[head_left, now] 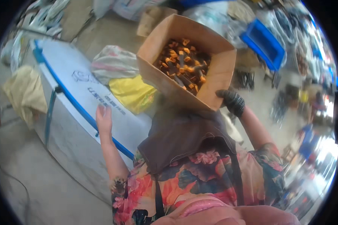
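My right hand point(234, 102), in a dark knitted glove, grips the near right corner of an open cardboard box point(218, 77). The box is tilted in front of my dark apron point(184, 138). Inside lie several small orange-and-black parts point(184, 62), too blurred to name more closely. My left hand point(104, 117) is bare and raised over a white chest-like unit point(79, 75) with blue edging, apart from the box. Its fingers look loosely apart, and no object shows in them.
A yellow bag point(133, 93) and a whitish sack point(115, 63) lie between the white unit and the box. At the back right is a blue crate point(264, 44). A beige sack point(26, 90) stands left of the unit, and a cable point(17, 176) runs over the floor.
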{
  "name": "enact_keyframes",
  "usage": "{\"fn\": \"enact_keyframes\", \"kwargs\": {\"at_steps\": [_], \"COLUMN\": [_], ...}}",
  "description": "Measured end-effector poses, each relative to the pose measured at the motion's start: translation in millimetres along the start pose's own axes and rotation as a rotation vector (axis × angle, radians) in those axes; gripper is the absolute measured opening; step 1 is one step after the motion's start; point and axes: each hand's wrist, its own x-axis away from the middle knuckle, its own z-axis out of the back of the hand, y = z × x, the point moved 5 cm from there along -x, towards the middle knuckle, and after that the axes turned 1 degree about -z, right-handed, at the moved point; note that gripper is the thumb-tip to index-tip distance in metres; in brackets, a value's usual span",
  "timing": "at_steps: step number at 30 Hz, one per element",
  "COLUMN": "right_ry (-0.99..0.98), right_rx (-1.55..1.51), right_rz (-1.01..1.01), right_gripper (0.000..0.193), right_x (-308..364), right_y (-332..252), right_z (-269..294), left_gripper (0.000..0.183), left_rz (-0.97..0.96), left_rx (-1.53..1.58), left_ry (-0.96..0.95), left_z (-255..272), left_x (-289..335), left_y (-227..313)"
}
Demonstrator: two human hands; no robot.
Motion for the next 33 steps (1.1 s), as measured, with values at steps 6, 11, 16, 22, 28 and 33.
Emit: {"fn": "enact_keyframes", "kwargs": {"at_steps": [6,11,16,22,28,33], "right_ry": [0.029,0.088,0.264,0.353,0.4,0.58], "right_rx": [0.093,0.051,-0.002,-0.139,-0.285,-0.294], "right_rz": [0.057,0.112,0.187,0.276,0.247,0.271], "right_gripper": [0.047,0.048,0.05,0.054,0.052,0.038], "right_x": [41.4,92.6,124.9,135.0,149.1,173.1], "right_y": [-9.0,-4.0,28.7,50.5,69.7,89.5], "right_z": [8.9,-20.1,-4.2,13.5,27.8,53.1], "left_gripper": [0.052,0.045,0.036,0.034,0.036,0.038], "left_rz": [0.068,-0.49,-0.688,-1.006,-1.074,-1.074], "left_rx": [0.237,-0.655,-0.595,-0.765,-0.801,-0.83], "left_ry": [-0.706,-1.042,-1.075,-0.896,-0.912,-0.976], "left_z": [-125.3,-196.5,-217.0,-228.2,-244.3,-258.8], "left_x": [-95.4,-110.1,-53.2,-0.6,32.7,94.6], "left_y": [182.1,260.7,315.2,361.4,388.5,417.6]}}
